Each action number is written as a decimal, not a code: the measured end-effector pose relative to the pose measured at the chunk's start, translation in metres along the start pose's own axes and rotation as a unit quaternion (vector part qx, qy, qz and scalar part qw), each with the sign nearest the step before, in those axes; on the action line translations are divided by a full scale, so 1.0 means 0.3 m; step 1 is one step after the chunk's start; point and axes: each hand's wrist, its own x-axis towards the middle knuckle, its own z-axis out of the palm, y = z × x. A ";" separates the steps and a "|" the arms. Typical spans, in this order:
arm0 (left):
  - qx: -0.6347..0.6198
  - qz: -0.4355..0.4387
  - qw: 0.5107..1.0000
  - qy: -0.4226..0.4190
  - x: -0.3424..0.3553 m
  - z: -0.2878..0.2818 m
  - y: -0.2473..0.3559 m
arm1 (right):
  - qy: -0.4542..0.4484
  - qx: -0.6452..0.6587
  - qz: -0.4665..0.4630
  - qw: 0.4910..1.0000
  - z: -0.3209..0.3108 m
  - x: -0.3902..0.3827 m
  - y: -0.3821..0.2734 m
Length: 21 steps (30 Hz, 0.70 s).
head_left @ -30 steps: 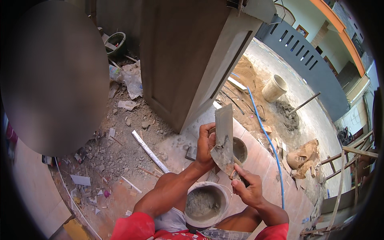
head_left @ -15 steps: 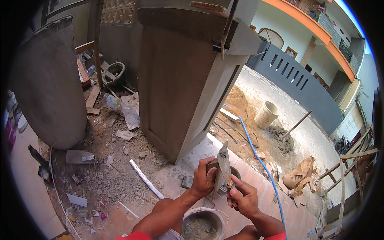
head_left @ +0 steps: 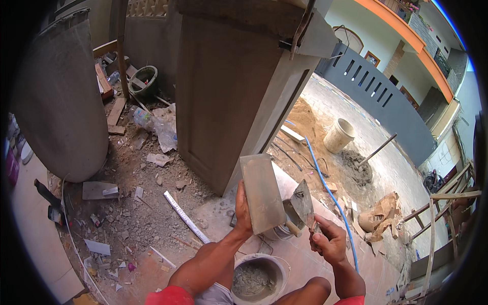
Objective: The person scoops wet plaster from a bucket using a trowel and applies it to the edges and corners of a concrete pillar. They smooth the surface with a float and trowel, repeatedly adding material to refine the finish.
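Note:
My left hand is closed on a flat rectangular plastering float, its broad grey-brown face turned up towards me. In my right hand is a pointed trowel with grey mortar on its blade. The trowel is held just right of the float, tip upward, with a gap between them. Below my hands, between my legs, stands a pale bucket with wet grey mortar in it. Partly hidden behind the float is another container, with a wooden-handled tool across it.
A tall grey panelled pillar rises ahead, with a rounded grey slab to its left. Rubble and a white pipe lie at left. At right are a blue hose, a sand heap, a white bucket and a torn sack.
The float has turned from edge-on to showing its broad face. The trowel has come away from it and moved right, and my hands are farther apart.

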 end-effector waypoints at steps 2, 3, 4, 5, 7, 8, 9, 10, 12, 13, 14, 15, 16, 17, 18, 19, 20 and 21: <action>0.117 0.047 0.992 0.015 -0.002 0.008 0.012 | -0.024 -0.107 -0.019 0.994 -0.025 -0.028 0.019; 0.067 0.024 0.997 0.034 -0.009 0.013 0.021 | -0.038 -0.116 -0.023 0.992 -0.039 -0.038 0.020; 0.013 0.006 0.999 0.046 -0.006 0.018 0.029 | -0.056 -0.139 -0.025 0.988 -0.050 -0.039 0.004; -0.041 -0.011 0.997 0.059 -0.011 0.015 0.031 | -0.068 -0.162 -0.013 0.984 -0.060 -0.044 -0.010; 0.001 0.006 0.999 0.033 0.000 -0.028 0.014 | -0.084 -0.206 -0.005 0.975 -0.084 -0.047 -0.033; 0.022 0.015 0.999 0.020 -0.001 -0.046 0.006 | -0.092 -0.221 -0.006 0.971 -0.095 -0.051 -0.036; 0.024 0.015 0.999 0.022 0.002 -0.053 0.000 | -0.098 -0.236 -0.009 0.967 -0.103 -0.050 -0.036; 0.026 0.015 0.999 0.024 0.003 -0.058 -0.004 | -0.101 -0.240 -0.001 0.965 -0.106 -0.050 -0.039; 0.051 0.028 0.998 0.028 0.009 -0.053 -0.008 | -0.107 -0.246 0.012 0.963 -0.110 -0.051 -0.043; 0.073 0.041 0.996 0.029 0.012 -0.040 -0.009 | -0.113 -0.255 -0.004 0.960 -0.114 -0.049 -0.035; 0.096 0.054 0.993 0.030 0.015 -0.026 -0.008 | -0.119 -0.263 -0.020 0.957 -0.117 -0.046 -0.025; 0.096 0.049 0.994 0.035 0.016 -0.016 -0.006 | -0.124 -0.271 -0.038 0.954 -0.117 -0.041 -0.018; 0.097 0.045 0.994 0.039 0.016 -0.007 -0.004 | -0.132 -0.285 -0.030 0.949 -0.116 -0.034 -0.022; 0.098 0.040 0.993 0.043 0.015 -0.004 -0.005 | -0.139 -0.299 -0.023 0.944 -0.110 -0.026 -0.034; 0.100 0.041 0.993 0.042 0.017 -0.006 -0.007 | -0.146 -0.314 -0.017 0.938 -0.106 -0.018 -0.041; 0.103 0.041 0.993 0.040 0.017 -0.013 -0.010 | -0.145 -0.311 -0.030 0.939 -0.103 -0.016 -0.038; 0.106 0.042 0.993 0.038 0.015 -0.019 -0.013 | -0.144 -0.308 -0.043 0.939 -0.101 -0.014 -0.032; 0.122 0.044 0.991 0.041 0.018 -0.026 -0.017 | -0.142 -0.306 -0.057 0.940 -0.100 -0.009 -0.027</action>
